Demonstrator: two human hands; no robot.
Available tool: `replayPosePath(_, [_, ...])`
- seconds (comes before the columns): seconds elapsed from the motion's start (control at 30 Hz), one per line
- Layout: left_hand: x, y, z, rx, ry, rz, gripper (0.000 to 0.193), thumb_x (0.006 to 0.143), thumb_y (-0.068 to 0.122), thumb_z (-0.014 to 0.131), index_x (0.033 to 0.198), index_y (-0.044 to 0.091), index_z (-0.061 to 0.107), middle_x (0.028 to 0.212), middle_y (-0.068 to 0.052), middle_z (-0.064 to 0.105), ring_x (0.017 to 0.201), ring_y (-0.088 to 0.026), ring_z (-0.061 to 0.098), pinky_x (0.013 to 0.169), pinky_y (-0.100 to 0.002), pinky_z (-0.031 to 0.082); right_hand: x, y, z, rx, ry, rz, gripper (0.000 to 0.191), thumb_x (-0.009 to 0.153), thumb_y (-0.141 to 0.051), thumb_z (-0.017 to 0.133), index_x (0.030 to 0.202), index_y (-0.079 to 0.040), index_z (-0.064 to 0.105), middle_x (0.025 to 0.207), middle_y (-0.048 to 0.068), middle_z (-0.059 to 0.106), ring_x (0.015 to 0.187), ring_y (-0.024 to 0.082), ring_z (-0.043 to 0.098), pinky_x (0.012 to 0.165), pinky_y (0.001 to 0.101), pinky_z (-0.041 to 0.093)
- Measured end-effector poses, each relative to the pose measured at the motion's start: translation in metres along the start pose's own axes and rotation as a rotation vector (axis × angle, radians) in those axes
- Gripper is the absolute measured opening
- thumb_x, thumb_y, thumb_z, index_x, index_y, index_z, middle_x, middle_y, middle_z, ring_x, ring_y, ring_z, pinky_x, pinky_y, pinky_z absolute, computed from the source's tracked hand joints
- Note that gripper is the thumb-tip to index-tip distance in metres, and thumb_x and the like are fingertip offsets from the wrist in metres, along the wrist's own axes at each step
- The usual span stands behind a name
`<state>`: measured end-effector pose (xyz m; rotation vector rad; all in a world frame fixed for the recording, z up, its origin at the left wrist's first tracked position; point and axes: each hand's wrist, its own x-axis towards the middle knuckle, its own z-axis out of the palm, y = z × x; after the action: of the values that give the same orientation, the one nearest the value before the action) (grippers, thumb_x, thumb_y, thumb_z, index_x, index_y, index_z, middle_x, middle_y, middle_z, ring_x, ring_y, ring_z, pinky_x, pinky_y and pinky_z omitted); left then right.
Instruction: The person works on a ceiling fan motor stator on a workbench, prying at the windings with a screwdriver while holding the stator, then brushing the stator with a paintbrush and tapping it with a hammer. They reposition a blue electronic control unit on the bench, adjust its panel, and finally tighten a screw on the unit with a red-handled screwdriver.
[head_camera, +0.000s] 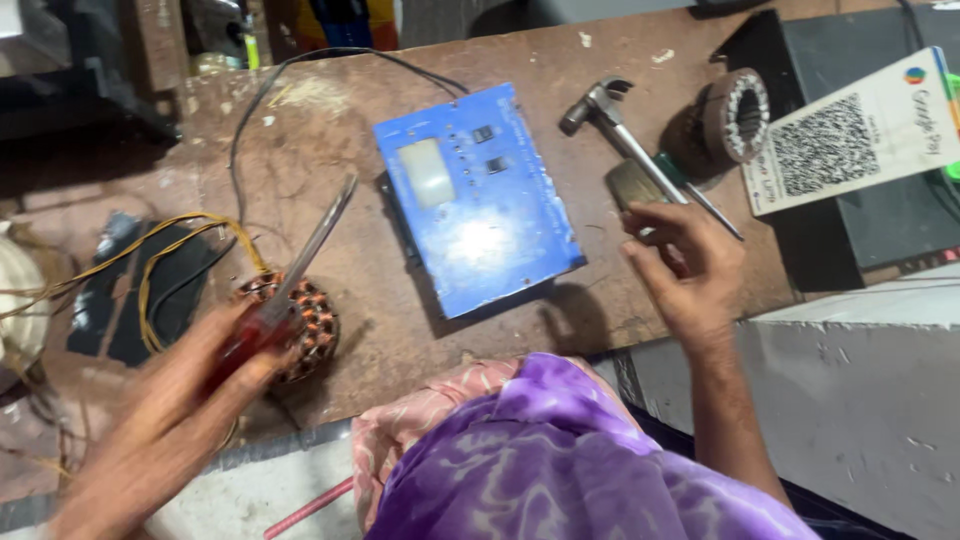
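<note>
- On the worn brown bench (330, 130), seen from the head camera, the left hand (190, 385) closes its grip on a red-handled screwdriver (300, 270), whose long blade slants up and to the right.
- Just under that handle sits a stator (305, 325) with copper windings, touching or very near the hand; yellow wires (165, 250) loop away from it to the left.
- At the right, the right hand (690, 270) hovers with fingers curled and half open; whether it holds anything I cannot tell.
- Just beyond its fingertips lie a small grey block (632, 183), a hammer (610, 120) and a green-handled tool (695, 190).
- Between the hands lies a blue panel (475, 200), flat, with a black cable (290, 75) behind it.
- Farther right stands a ring-shaped core (735, 115) beside a printed card (860, 130).
</note>
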<state>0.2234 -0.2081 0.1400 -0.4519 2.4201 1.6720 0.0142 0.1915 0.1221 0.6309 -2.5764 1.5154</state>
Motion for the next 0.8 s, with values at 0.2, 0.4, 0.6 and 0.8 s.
replayPosePath(0.2, [0.101, 0.091, 0.169, -1.190, -0.080, -0.014, 0.040, 0.099, 0.037, 0.051, 0.131, 0.013, 0.053, 0.132, -0.012, 0.066, 0.120, -0.020, 0.064, 0.099, -0.032, 0.055, 0.014, -0.018, 0.009, -0.099, -0.211, -0.657, 0.042, 0.083, -0.003, 0.085, 0.120, -0.016, 0.071, 0.140, 0.010, 0.049, 0.131, 0.031, 0.052, 0.104, 0.0403, 0.055])
replayPosePath(0.4, [0.133, 0.138, 0.211, -1.411, -0.337, 0.063, 0.044, 0.109, 0.038, 0.050, 0.141, 0.007, 0.048, 0.139, -0.012, 0.054, 0.130, -0.019, 0.056, 0.110, -0.035, 0.049, 0.042, 0.000, -0.004, -0.072, -0.159, -0.686, 0.031, 0.084, -0.003, 0.085, 0.111, -0.014, 0.072, 0.140, 0.008, 0.054, 0.136, 0.028, 0.056, 0.112, 0.0446, 0.056])
replayPosePath(0.6, [0.142, 0.101, 0.183, -0.258, 0.258, 0.119, 0.043, 0.100, 0.041, 0.055, 0.134, 0.016, 0.064, 0.129, -0.003, 0.064, 0.099, -0.015, 0.069, 0.083, -0.029, 0.061, 0.060, 0.012, -0.056, 0.430, 0.009, -0.388, 0.027, 0.089, -0.018, 0.086, 0.100, 0.000, 0.069, 0.103, 0.020, 0.074, 0.081, 0.024, 0.077, 0.069, 0.0314, 0.067])
replayPosePath(0.8, [0.137, 0.084, 0.204, -0.122, 0.305, 0.180, 0.037, 0.088, 0.022, 0.073, 0.124, 0.022, 0.070, 0.116, 0.000, 0.070, 0.095, -0.015, 0.072, 0.077, -0.031, 0.062, 0.058, 0.019, -0.090, 0.157, 0.061, -0.363, 0.031, 0.096, -0.019, 0.087, 0.104, -0.001, 0.064, 0.091, 0.012, 0.073, 0.087, 0.018, 0.078, 0.074, 0.0262, 0.064])
